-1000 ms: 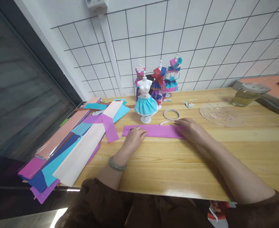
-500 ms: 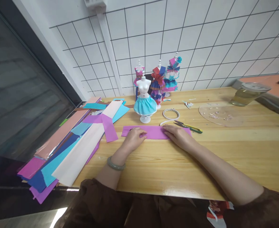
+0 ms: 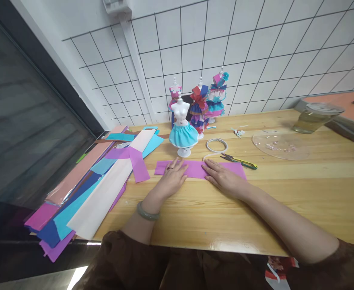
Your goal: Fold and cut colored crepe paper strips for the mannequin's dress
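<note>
A purple strip of crepe paper lies flat on the wooden table in front of me. My left hand rests on its left part, palm down with the fingers stretched out. On the right part my right hand presses flat, fingers extended. Just behind the strip stands a small white dress form wearing a turquoise ruffled skirt. A roll of white tape lies behind my right hand, its loose end reaching toward the strip. Yellow-and-black thread snips lie beside it, close to the strip's right end.
Stacked crepe paper sheets in several colours cover the table's left side. Dressed mini forms stand along the tiled wall. At the right are a clear plate of small beads and a cup of yellowish liquid.
My left hand has gone from curled fingers to lying flat on the paper. The right hand has shifted slightly left, and more of the strip's right end shows.
</note>
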`<state>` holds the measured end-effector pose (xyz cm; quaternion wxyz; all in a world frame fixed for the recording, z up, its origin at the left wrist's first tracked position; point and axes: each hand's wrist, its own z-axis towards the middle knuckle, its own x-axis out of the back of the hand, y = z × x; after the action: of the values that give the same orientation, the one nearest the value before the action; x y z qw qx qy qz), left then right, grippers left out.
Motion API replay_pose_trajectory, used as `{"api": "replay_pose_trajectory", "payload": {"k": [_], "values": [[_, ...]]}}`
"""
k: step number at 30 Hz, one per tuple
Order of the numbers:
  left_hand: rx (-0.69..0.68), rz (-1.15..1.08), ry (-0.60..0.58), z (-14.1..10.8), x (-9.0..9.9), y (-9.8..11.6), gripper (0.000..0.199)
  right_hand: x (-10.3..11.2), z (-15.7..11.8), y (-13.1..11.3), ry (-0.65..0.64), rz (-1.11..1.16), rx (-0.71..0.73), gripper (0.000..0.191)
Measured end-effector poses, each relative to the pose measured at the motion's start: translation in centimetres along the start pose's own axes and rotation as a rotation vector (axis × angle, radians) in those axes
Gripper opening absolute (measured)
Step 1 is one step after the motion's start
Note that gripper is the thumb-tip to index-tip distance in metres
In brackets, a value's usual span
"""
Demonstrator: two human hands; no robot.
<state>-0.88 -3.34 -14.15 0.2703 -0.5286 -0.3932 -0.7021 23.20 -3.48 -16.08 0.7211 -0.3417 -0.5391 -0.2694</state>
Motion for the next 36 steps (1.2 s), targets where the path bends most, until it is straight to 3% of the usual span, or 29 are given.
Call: {"api": "replay_pose_trajectory", "payload": {"k": [3, 8, 15, 26, 32, 36], "values": [[0.075, 0.048, -0.115, -0.3, -0.2, 0.4, 0.049, 0.0, -0.2, -0.1, -0.032, -0.015, -0.011, 0.058], [0.154, 0.083, -0.167, -0.7, -0.3, 0.8, 0.059, -0.1, -0.6, -0.4, -0.090, -0.062, -0.065, 0.064], [0.167, 0.057, -0.138, -1.2, 0.0, 0.6, 0.070, -0.6, -1.0, -0.1, -0.080, -0.109, -0.066, 0.065], [0.113, 0.064, -0.095, -1.6, -0.3, 0.1, 0.068, -0.9, -1.0, 0.0, -0.045, -0.082, -0.052, 0.066], [0.079, 0.167, 0.009, -3.2, 0.9, -0.4, 0.063, -1.1, -1.0, 0.1, -0.038, -0.091, -0.048, 0.067], [0.172, 0.210, 0.208, -5.2, 3.0, -2.9, 0.057, -1.3, -1.0, 0.1, -0.030, -0.094, -0.042, 0.068]]}}
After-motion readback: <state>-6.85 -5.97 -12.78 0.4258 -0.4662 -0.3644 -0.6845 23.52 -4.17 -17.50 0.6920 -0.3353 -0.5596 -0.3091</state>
